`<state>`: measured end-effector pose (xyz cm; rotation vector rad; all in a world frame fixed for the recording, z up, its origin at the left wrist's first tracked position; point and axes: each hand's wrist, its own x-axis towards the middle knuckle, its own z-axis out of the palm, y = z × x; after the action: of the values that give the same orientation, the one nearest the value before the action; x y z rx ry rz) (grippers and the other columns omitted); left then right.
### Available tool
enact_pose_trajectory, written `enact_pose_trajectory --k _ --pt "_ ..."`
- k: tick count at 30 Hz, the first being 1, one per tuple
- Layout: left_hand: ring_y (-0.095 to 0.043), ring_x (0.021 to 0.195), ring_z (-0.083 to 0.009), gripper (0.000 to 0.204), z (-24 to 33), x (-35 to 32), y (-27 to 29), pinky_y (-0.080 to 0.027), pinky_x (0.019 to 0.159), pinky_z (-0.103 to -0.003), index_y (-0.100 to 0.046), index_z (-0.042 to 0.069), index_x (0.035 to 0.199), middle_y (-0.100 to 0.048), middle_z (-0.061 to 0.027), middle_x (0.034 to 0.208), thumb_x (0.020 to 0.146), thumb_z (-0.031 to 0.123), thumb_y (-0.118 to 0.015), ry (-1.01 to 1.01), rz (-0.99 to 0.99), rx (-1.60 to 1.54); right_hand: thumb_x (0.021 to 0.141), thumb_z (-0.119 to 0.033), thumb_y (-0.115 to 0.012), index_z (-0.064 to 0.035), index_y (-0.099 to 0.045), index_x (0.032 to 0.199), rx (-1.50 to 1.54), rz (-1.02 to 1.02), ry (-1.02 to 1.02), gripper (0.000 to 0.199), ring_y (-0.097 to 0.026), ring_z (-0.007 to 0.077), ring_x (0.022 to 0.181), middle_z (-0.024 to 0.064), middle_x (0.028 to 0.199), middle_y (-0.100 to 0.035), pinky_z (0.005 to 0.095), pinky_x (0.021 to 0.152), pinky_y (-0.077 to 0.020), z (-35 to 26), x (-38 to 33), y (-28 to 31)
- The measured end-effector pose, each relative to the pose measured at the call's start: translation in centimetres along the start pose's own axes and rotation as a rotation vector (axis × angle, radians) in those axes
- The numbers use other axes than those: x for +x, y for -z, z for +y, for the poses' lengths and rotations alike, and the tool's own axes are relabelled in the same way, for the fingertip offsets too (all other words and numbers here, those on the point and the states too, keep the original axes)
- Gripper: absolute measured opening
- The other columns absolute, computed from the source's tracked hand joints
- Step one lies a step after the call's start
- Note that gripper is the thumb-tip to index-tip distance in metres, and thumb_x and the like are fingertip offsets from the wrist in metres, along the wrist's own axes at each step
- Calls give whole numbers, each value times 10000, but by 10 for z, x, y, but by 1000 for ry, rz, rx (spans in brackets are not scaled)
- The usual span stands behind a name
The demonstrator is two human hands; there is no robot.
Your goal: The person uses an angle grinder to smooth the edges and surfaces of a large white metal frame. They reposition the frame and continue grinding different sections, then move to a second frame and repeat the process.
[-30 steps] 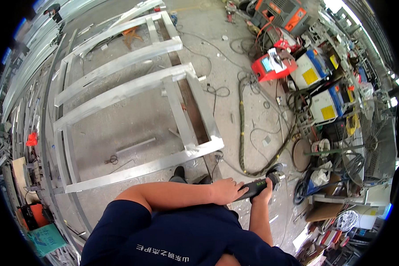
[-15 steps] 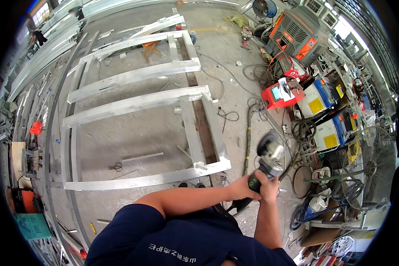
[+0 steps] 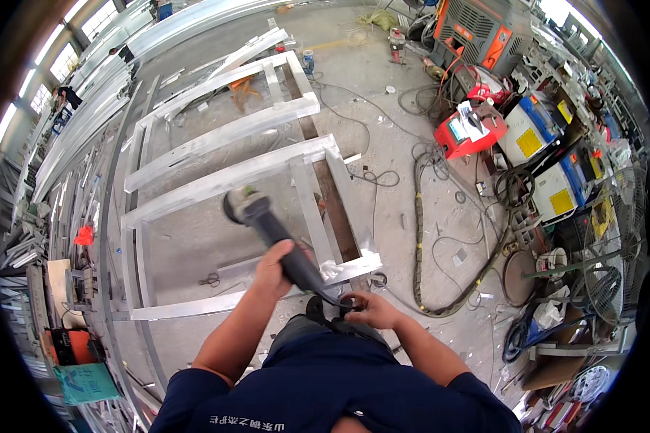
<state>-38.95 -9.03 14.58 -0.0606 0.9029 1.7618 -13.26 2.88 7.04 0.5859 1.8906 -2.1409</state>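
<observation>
My left hand (image 3: 273,270) is wrapped round the dark body of an angle grinder (image 3: 276,232). The grinder's head and disc point up and left, above the nearer white metal frame (image 3: 217,173). From its tail a black power cord (image 3: 329,297) runs down toward my right hand (image 3: 374,310). That hand is closed with the fingertips on the cord, in front of my body and just above my shoes. A second frame (image 3: 224,130) of the same kind lies beyond the first. Inside the nearer frame, scissors (image 3: 209,280) rest on the floor beside a loose metal strip.
At the right stand a red machine (image 3: 471,131), white-and-blue boxes (image 3: 521,137), a large fan (image 3: 614,245) and a thick hose (image 3: 419,245) looped on the floor. Metal lengths (image 3: 65,187) are piled at the left. Another person (image 3: 68,97) is at the far left.
The grinder has swung from my right side leftward over the nearer frame, now in my left hand alone. My right hand has let go of its body and moved to the cord.
</observation>
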Motion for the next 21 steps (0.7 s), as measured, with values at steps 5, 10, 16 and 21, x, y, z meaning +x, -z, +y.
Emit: enact_pose_trajectory --k 5,10,16,21 --pt "-636 867 -284 347 18 -44 53 -531 844 -436 -578 40 1019 -636 -110 908 851 326 -682 -203 301 -9 801 -259 -717 -84 -666 1070 -605 237 -125 325 -662 362 908 188 956 -694 423 774 -528 42 11 46" --pt "-615 903 -286 399 4 -98 96 -498 921 -429 -581 9 1001 -633 -115 928 803 324 -725 -236 504 -181 783 -262 -687 -94 -689 1010 -730 367 -176 282 -665 354 885 160 908 -700 447 778 -528 73 29 61" --pt "-614 902 -270 432 -23 -120 103 -522 864 -422 -589 12 966 -633 -126 919 794 381 -733 -244 658 -311 882 -372 -626 -70 -717 937 -871 385 -373 320 -641 377 974 169 1014 -688 460 814 -521 146 47 77" --pt "-613 897 -276 438 -47 -105 98 -518 864 -416 -603 2 966 -633 -129 918 803 390 -723 -105 639 -295 918 -251 -595 -23 -681 1038 -581 324 -738 272 -617 383 1054 223 1169 -628 466 873 -531 248 39 103"
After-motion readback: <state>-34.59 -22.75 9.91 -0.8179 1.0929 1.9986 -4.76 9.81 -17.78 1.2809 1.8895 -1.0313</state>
